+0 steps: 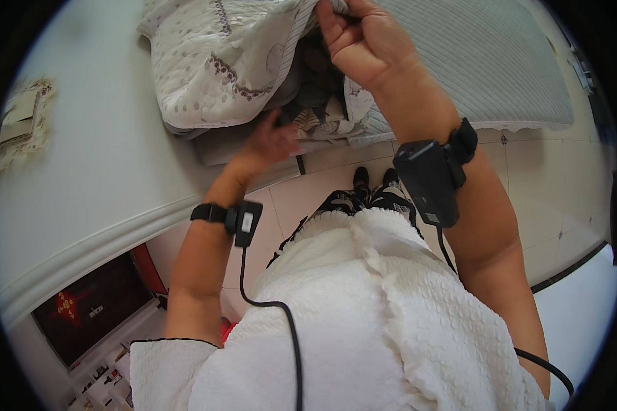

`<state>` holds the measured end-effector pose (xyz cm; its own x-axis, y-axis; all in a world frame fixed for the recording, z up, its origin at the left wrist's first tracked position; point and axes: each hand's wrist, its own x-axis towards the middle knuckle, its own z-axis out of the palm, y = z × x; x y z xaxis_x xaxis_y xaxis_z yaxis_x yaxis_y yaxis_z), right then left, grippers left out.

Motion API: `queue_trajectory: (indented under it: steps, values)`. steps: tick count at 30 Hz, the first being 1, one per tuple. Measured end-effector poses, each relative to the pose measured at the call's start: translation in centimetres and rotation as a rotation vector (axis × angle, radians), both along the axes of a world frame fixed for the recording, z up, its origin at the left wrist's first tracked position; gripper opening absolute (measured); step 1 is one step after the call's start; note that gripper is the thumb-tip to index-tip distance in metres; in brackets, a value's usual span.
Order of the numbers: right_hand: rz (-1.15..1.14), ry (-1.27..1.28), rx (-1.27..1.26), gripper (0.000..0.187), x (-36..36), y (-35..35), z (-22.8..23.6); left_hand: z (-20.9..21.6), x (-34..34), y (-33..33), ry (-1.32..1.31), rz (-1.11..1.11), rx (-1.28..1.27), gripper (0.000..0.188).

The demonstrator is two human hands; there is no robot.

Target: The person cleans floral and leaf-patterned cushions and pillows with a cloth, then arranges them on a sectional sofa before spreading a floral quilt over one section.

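My right hand (370,48) is closed in a pinch on the striped edge of a white quilted cover (212,68) with grey dots and brown embroidery. It holds that edge up at the top of the view. Beneath the raised edge, a dark leaf-print fabric (312,116) shows in the gap, partly in shadow. Lower and to the left, my left hand (273,142) is slightly blurred, its fingers apart and nothing seen in them. It hovers near the cover's lower edge; whether it touches cannot be made out.
A pale grey ribbed cover (473,68) spreads over the seat on the right. On the left runs a white wall (82,157) with a framed decoration (20,120). Tiled floor (329,161) lies around my feet. A dark screen (92,308) appears at lower left. Cables trail from both wrist devices.
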<state>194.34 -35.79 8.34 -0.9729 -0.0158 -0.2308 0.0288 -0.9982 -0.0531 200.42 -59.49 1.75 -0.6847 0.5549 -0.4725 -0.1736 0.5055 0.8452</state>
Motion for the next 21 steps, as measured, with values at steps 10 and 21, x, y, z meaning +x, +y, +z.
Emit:
queue_trajectory:
  steps: [10,21]
  values:
    - [-0.068,-0.048,0.019,0.014,-0.2,2.3,0.3,4.9,-5.7,-4.2,-0.185,1.132,1.197,0.055]
    - [0.069,-0.113,0.161,0.012,3.9,3.9,-2.1,5.5,-5.3,-6.3,-0.030,1.199,0.806,0.058]
